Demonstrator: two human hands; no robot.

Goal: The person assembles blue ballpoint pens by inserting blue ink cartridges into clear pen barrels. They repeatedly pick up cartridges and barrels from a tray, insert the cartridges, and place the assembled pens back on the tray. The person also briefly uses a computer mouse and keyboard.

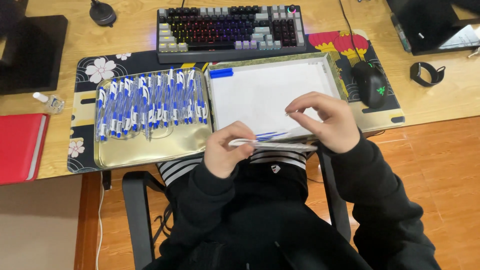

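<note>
While the left hand (pixel 225 150) grips a pen (pixel 272 145) lying left-right, the right hand (pixel 327 122) pinches its right end.

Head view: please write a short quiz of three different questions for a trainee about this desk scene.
1. True or false: the gold tray holds many blue and white pens.
2. Which lies on the white paper near its far left corner? A) a blue pen cap B) a red notebook C) a black wristband
3. What is the left hand gripping?

Key: 1 true. 2 A. 3 A pen barrel; the right hand pinches above it.
</note>
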